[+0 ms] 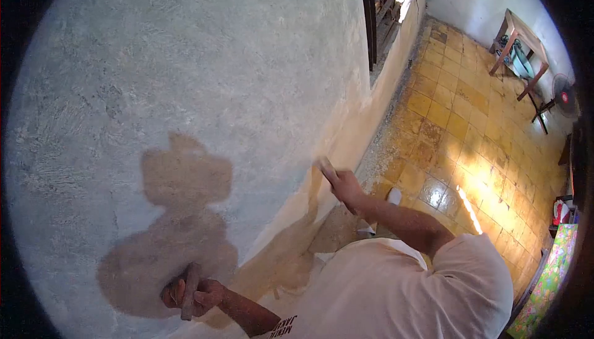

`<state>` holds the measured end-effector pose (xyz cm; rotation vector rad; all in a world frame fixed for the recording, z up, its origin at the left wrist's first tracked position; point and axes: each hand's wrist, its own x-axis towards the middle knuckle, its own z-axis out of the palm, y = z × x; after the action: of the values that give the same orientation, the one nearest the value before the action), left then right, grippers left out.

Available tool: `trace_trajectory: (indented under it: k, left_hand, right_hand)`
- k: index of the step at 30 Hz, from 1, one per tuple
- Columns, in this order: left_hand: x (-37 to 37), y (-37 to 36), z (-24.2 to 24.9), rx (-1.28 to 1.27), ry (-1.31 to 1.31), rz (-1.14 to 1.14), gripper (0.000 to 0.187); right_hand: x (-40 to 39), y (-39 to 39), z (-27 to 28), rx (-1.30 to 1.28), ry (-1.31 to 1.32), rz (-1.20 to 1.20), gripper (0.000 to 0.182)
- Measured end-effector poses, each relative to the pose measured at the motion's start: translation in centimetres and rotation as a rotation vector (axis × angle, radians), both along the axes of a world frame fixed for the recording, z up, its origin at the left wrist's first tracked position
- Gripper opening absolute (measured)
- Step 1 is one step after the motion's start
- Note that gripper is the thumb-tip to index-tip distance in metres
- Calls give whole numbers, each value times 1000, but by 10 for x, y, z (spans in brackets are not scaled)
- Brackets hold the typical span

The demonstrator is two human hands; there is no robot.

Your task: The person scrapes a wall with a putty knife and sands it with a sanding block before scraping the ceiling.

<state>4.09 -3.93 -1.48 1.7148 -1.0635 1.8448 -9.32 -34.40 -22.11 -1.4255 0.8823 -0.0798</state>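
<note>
A grey plastered wall [247,79] fills the left and middle of the view, with a paler cream band along its lower part. At the bottom left my left hand [207,295] is closed around a narrow flat block [190,289] close to the wall. My right hand [346,187] reaches out near the edge of the cream band, its fingers wrapped round a small pale block [326,169] that appears to touch the wall. Shadows of my head and body fall on the grey plaster.
A barred window [387,17] opens in the wall at the top. Yellow tiles [445,91] cover the floor, with debris along the wall's foot. A wooden table [526,32], a fan [563,96] and a flowered cloth [547,283] stand or lie at the right.
</note>
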Motion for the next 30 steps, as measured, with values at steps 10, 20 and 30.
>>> trace_trajectory:
  k: [10,20,30]
  left_hand:
    - [0,-11,5,-100,-51,-10,44]
    - [1,6,2,61,-16,14,39]
    - [2,9,-1,12,-17,19,45]
  right_hand:
    - [-18,3,-13,-2,-21,-75,60]
    - [17,-19,28,78,-176,-119,64]
    - [24,-10,19,80,-137,-91,62]
